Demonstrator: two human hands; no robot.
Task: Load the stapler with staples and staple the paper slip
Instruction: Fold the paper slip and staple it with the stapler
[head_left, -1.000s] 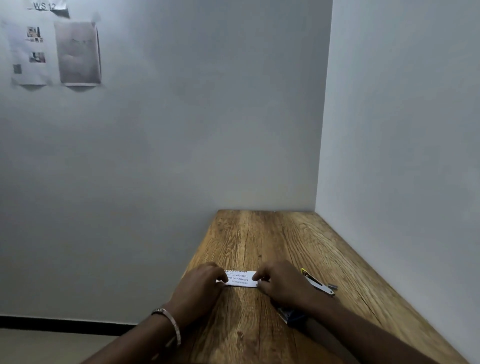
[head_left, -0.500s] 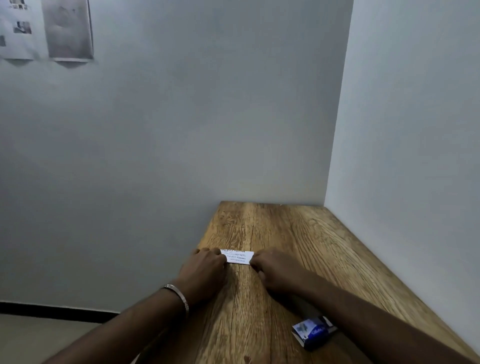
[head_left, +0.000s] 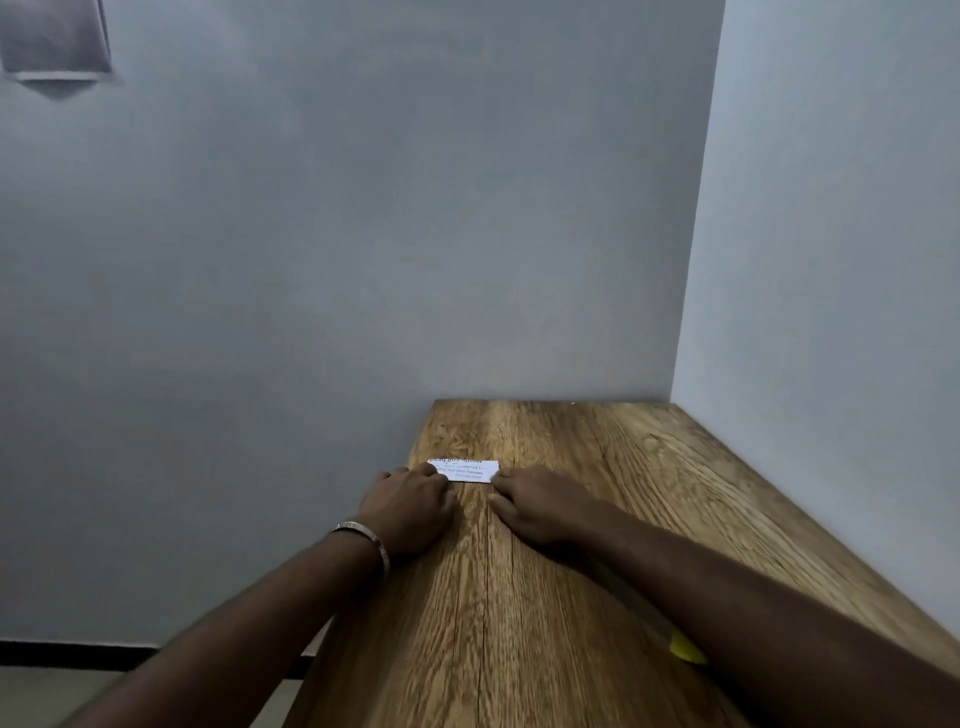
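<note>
Wooden table (head_left: 597, 519) | paper slip (head_left: 465, 470) pushed farther | staple box gone

Wooden table (head_left: 597, 519), grey wall poster (head_left: 54, 39)
</note>
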